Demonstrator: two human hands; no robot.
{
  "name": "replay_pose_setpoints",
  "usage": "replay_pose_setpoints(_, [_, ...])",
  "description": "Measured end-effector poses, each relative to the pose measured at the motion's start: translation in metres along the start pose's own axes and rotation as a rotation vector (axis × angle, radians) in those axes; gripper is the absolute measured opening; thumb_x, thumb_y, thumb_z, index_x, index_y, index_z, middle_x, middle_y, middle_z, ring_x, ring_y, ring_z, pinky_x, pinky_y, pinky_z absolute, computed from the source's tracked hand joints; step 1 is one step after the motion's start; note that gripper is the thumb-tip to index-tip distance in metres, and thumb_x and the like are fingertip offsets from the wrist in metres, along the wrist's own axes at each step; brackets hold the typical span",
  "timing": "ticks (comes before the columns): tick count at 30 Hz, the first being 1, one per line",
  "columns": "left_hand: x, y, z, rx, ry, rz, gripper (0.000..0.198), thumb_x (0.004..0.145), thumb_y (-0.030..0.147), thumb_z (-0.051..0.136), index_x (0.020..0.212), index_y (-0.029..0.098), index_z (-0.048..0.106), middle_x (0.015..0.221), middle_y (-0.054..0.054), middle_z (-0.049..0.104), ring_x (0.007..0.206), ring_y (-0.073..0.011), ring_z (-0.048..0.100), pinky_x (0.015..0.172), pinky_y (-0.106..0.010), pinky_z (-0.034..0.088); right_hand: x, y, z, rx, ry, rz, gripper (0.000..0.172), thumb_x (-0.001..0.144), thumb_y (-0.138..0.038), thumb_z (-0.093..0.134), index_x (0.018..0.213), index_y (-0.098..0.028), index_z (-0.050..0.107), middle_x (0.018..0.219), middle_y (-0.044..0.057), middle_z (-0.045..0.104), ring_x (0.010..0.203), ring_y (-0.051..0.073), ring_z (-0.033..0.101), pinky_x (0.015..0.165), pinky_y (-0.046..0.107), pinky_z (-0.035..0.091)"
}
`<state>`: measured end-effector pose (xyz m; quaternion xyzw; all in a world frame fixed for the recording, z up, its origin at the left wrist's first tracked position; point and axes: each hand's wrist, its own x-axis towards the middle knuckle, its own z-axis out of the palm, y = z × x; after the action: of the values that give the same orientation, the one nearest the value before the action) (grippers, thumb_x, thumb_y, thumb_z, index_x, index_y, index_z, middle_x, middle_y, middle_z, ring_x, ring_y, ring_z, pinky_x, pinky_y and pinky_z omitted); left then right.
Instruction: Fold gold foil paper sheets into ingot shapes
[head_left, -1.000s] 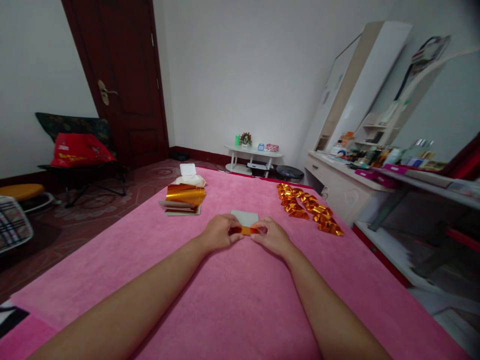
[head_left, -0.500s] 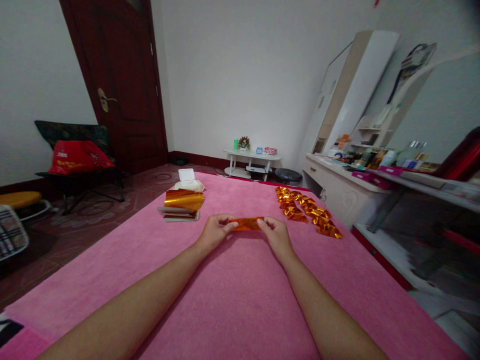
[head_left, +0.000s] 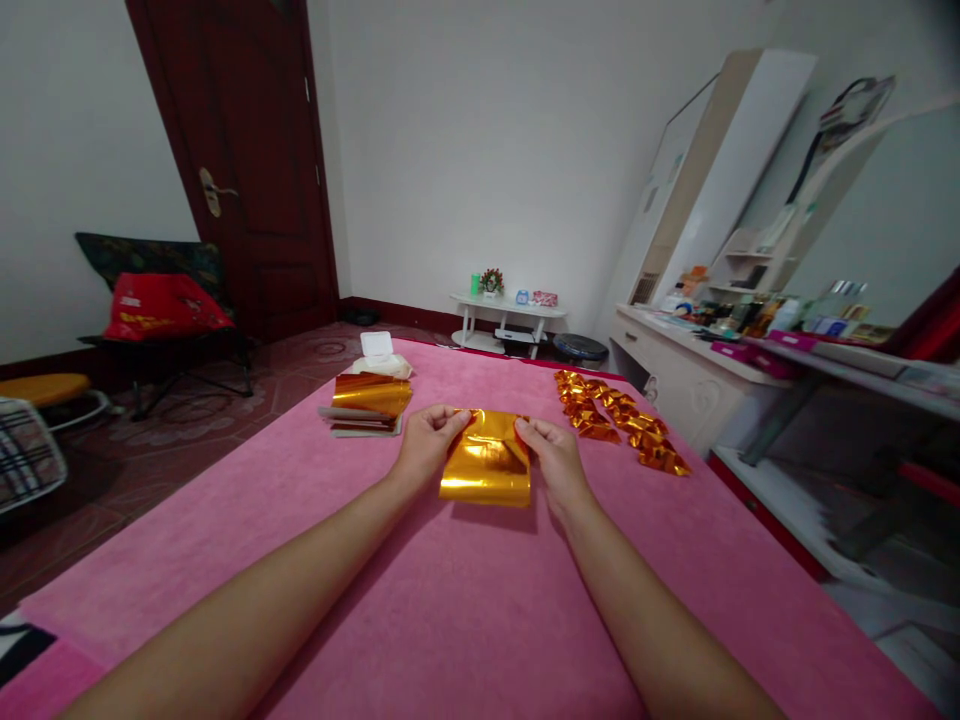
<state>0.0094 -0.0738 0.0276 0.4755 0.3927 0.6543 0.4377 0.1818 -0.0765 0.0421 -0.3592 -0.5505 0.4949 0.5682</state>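
Fingertips [head_left: 455,421] of both hands close narrowly on the far edge of one gold foil sheet [head_left: 486,468], one hand at each upper corner. That is the grip I read from the head camera.

Progress, as I judge it from the layout:

1. Left: a stack of flat foil sheets [head_left: 369,398] lies on the pink cloth [head_left: 450,610], with a white lidded pack [head_left: 379,352] just beyond it. I take this stack as unworked stock, so a good share of the work is left.
2. Centre: the held sheet hangs open between the hands, its near edge curled under and close to the cloth. I cannot tell whether that edge touches. I judge this sheet to be at an early stage of its folding.
3. Right: a row of small folded foil pieces [head_left: 616,418] lies well apart from the hands. I take these as finished output. An exact count is not readable.

Hand pose:

- Left hand [head_left: 427,442]: forearm extended forward over the cloth, angled inward, thumb and fingers meeting on the sheet's left corner.
- Right hand [head_left: 553,455]: forearm extended and angled inward in mirror fashion, pinching the right corner.
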Motion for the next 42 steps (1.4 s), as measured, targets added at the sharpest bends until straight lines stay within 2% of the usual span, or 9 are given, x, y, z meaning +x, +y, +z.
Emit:
replay_pose_setpoints(4, [0.000,0.000,-0.001,-0.044,-0.049,-0.061,0.031,0.065,0.040,0.074,0.070,0.011,0.063,0.055,0.000,0.060,0.047,-0.0094,0.052,0.047,-0.020,0.038,0.001,0.002,0.000,0.059,0.009,0.069,0.030,0.069,-0.041,0.069,0.060,-0.015,0.057,0.054,-0.002,0.053,0.048,0.010,0.045,0.047,0.022,0.031])
replay_pose_setpoints(6, [0.000,0.000,-0.002,-0.077,-0.079,-0.083,0.034,0.065,0.038,0.075,0.084,0.012,0.064,0.061,-0.001,0.063,0.051,-0.0110,0.056,0.051,-0.021,0.042,0.001,0.004,-0.001,0.052,0.023,0.078,0.030,0.068,-0.042,0.069,0.061,-0.015,0.058,0.054,-0.001,0.055,0.049,0.011,0.047,0.047,0.023,0.034])
replay_pose_setpoints(9, [-0.001,0.000,-0.005,-0.100,-0.157,-0.068,0.053,0.064,0.032,0.076,0.112,0.016,0.058,0.065,0.001,0.063,0.057,-0.0111,0.059,0.057,-0.022,0.045,0.001,0.005,-0.004,0.036,0.059,0.069,0.031,0.067,-0.044,0.069,0.059,-0.016,0.058,0.054,-0.002,0.056,0.048,0.011,0.048,0.048,0.023,0.036])
replay_pose_setpoints(11, [-0.001,0.000,-0.008,-0.064,-0.201,-0.034,0.062,0.064,0.028,0.076,0.120,0.017,0.054,0.064,0.003,0.060,0.056,-0.0091,0.057,0.058,-0.020,0.044,0.002,0.007,-0.006,0.018,0.088,0.060,0.031,0.066,-0.044,0.070,0.058,-0.016,0.057,0.053,-0.002,0.057,0.049,0.011,0.049,0.048,0.022,0.036])
replay_pose_setpoints(17, [0.003,-0.017,-0.013,0.106,-0.148,0.014,0.057,0.064,0.022,0.073,0.117,0.011,0.055,0.071,-0.001,0.062,0.062,-0.0111,0.060,0.061,-0.021,0.047,0.004,0.028,-0.010,-0.043,0.163,0.129,0.034,0.058,-0.041,0.075,0.079,-0.017,0.060,0.068,0.003,0.067,0.057,0.018,0.060,0.052,0.027,0.046])
replay_pose_setpoints(23, [0.003,-0.023,-0.014,0.283,-0.050,0.115,0.046,0.064,0.021,0.071,0.109,0.014,0.063,0.089,-0.005,0.062,0.068,-0.0116,0.061,0.064,-0.023,0.050,0.003,0.040,-0.014,-0.109,0.220,0.188,0.030,0.056,-0.041,0.075,0.065,-0.019,0.056,0.054,-0.001,0.060,0.046,0.014,0.055,0.041,0.023,0.041])
replay_pose_setpoints(30, [-0.002,-0.016,-0.011,0.232,-0.060,0.038,0.048,0.064,0.021,0.071,0.111,0.014,0.060,0.105,-0.009,0.063,0.062,-0.0103,0.062,0.056,-0.021,0.048,0.000,0.031,-0.010,-0.074,0.156,0.155,0.031,0.055,-0.042,0.075,0.064,-0.016,0.062,0.057,0.001,0.063,0.049,0.014,0.055,0.045,0.024,0.041])
replay_pose_setpoints(37, [0.001,-0.023,-0.015,0.086,0.020,-0.127,0.055,0.061,0.029,0.077,0.107,0.008,0.056,0.056,0.002,0.059,0.047,-0.0092,0.054,0.047,-0.019,0.042,0.001,0.031,-0.014,-0.057,0.178,0.077,0.025,0.058,-0.037,0.074,0.071,-0.017,0.064,0.060,0.000,0.064,0.051,0.014,0.055,0.046,0.023,0.038])
replay_pose_setpoints(42, [0.000,-0.021,-0.014,0.067,0.012,-0.101,0.062,0.059,0.029,0.077,0.113,0.009,0.054,0.056,0.003,0.059,0.047,-0.0089,0.053,0.049,-0.020,0.041,-0.001,0.034,-0.012,-0.072,0.121,0.072,0.022,0.059,-0.033,0.072,0.072,-0.016,0.065,0.062,0.001,0.065,0.054,0.015,0.057,0.050,0.024,0.042])
